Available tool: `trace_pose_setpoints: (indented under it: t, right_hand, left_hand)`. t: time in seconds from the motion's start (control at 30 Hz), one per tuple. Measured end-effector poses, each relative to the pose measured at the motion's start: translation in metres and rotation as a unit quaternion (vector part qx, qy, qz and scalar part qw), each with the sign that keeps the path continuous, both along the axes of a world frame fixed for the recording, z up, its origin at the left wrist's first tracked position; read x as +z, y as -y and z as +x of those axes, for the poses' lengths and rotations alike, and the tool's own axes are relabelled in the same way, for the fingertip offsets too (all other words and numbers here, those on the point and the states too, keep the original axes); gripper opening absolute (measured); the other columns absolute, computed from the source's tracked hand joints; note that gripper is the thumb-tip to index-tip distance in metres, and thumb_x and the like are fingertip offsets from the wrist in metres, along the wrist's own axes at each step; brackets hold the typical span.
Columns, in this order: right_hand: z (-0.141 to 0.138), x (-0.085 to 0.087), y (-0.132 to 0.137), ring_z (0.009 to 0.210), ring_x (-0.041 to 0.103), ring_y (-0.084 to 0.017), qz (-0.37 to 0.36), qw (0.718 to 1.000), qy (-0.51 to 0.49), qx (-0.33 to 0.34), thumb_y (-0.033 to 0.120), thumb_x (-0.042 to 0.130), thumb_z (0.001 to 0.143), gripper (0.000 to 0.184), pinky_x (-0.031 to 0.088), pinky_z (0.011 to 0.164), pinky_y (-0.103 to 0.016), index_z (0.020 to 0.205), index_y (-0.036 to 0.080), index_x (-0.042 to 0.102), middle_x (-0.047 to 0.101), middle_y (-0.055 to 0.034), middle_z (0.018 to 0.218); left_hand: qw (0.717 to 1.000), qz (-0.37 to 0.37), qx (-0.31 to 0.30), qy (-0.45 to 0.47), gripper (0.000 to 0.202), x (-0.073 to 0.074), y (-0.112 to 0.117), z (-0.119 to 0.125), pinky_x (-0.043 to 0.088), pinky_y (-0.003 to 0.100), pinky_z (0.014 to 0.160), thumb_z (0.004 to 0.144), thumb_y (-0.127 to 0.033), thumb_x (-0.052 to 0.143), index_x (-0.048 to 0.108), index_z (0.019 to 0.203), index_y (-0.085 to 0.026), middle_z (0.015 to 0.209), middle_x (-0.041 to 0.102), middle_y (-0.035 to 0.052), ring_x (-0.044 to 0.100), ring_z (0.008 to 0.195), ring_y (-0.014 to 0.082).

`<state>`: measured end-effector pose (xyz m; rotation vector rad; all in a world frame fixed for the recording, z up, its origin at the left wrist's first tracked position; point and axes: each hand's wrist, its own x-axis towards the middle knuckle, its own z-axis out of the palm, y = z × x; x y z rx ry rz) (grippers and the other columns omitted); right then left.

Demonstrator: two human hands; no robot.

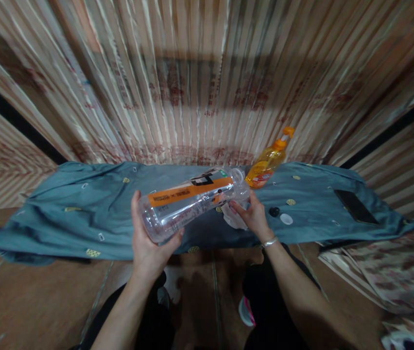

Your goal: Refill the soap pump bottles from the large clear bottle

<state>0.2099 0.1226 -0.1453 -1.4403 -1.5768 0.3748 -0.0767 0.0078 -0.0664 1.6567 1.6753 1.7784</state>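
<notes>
Handling looks midway: the clear bottle (188, 199) is up above the cloth-covered counter (57, 209), not yet set down, its base gripped by the left hand (150, 253); the right hand (256, 216) closes on a pale crumpled sheet (234, 217) at its neck. Right of the bottle lie a dark cap (274, 212), white disc (286, 219) and, farther, a black slab (355, 206); the amber pump bottle (266, 167), just beyond its neck, could get bumped.

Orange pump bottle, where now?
In the head view, the orange pump bottle is right of centre on the teal cloth, just beyond the right hand.
</notes>
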Motion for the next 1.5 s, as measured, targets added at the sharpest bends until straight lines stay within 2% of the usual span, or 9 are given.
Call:
trace_pose_setpoints:
  t: [0.23,0.5,0.77,1.03,1.33,1.5]
  right_hand:
    - [0.0005,0.0003,-0.0004,0.102,0.079,-0.034,-0.011,1.0,-0.011,-0.002,0.055,0.078,0.08,0.065,0.064,0.089,-0.047,0.135,0.022,0.066,0.083,-0.0119,0.118]
    - [0.0003,0.0024,0.0007,0.099,0.08,-0.033,-0.013,1.0,0.001,-0.005,0.051,0.078,0.08,0.066,0.063,0.087,-0.044,0.137,0.02,0.065,0.083,-0.0123,0.114]
    - [0.0017,-0.0004,-0.0013,0.101,0.079,-0.033,0.004,1.0,-0.011,0.004,0.054,0.078,0.08,0.061,0.063,0.088,-0.045,0.131,0.022,0.066,0.083,-0.0117,0.118]
    - [0.0018,-0.0012,-0.0015,0.1,0.079,-0.033,0.007,1.0,-0.015,0.003,0.053,0.079,0.08,0.062,0.063,0.089,-0.046,0.132,0.023,0.066,0.083,-0.011,0.117]
    - [0.0018,0.0,-0.0009,0.099,0.079,-0.034,-0.007,1.0,-0.014,0.002,0.056,0.076,0.079,0.064,0.063,0.088,-0.047,0.132,0.02,0.066,0.083,-0.0129,0.115]
    - [0.0015,-0.0006,-0.0012,0.101,0.079,-0.034,-0.003,1.0,-0.011,-0.002,0.055,0.077,0.079,0.061,0.063,0.09,-0.047,0.13,0.022,0.066,0.082,-0.0131,0.117]
  left_hand:
    - [1.0,0.006,0.012,-0.011,0.112,0.0015,-0.0001,0.0008,0.051,0.048,0.117,0.069,-0.041,0.086,0.034,0.165,-0.017,0.142,0.062,0.0156,0.06,0.139,0.0353]
    - [1.0,-0.006,0.006,0.0,0.114,-0.0003,-0.0007,0.0004,0.052,0.047,0.116,0.068,-0.04,0.087,0.032,0.166,-0.019,0.144,0.061,0.0152,0.063,0.135,0.034]
    - [1.0,0.005,0.01,-0.02,0.112,0.002,0.001,0.0014,0.045,0.05,0.123,0.069,-0.038,0.085,0.033,0.166,-0.014,0.142,0.061,0.0162,0.054,0.146,0.0359]
    - [1.0,0.015,0.004,-0.01,0.111,0.0024,-0.0012,0.0019,0.051,0.047,0.117,0.069,-0.038,0.085,0.034,0.165,-0.015,0.136,0.065,0.0146,0.062,0.137,0.0336]
    - [1.0,0.006,0.001,0.003,0.107,0.0014,-0.0007,0.0028,0.054,0.044,0.113,0.069,-0.037,0.084,0.036,0.163,-0.016,0.139,0.061,0.0141,0.063,0.132,0.0314]
    - [1.0,0.014,0.004,-0.004,0.104,0.002,-0.0013,0.0036,0.052,0.044,0.115,0.068,-0.035,0.084,0.039,0.16,-0.015,0.139,0.059,0.0145,0.059,0.137,0.0323]
